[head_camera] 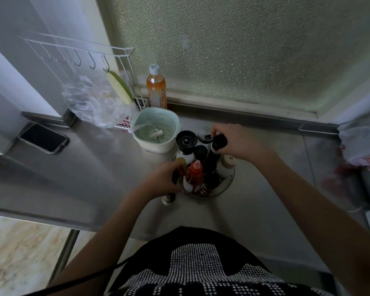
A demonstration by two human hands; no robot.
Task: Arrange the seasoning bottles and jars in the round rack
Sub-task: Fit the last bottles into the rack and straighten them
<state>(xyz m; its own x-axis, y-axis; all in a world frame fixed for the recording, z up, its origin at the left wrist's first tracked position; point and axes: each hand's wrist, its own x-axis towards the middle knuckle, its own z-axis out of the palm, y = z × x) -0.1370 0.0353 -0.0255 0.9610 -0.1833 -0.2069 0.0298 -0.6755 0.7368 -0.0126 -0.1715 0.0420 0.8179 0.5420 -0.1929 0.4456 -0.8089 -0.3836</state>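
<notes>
The round rack (pixel 226 184) stands mid-counter, crowded with several bottles and jars. A red-capped sauce bottle (pixel 194 176) is at its front, a black grinder (pixel 186 140) at the back left, a white jar with a cream lid (pixel 228 162) on the right. My right hand (pixel 237 142) is shut on a tall black-capped bottle (pixel 218 144) over the rack's back. My left hand (pixel 165 180) grips a dark bottle with a yellow cap (pixel 179 162) at the rack's left rim. A small dark jar (pixel 169 198) sits on the counter just below that hand.
A mint strainer bowl (pixel 156 130) stands left of the rack. An orange drink bottle (pixel 156 88) is by the window. A phone (pixel 43 138) lies far left, a wire hook rack (pixel 124 67) with a plastic bag behind it. Bags (pixel 363 146) fill the right edge.
</notes>
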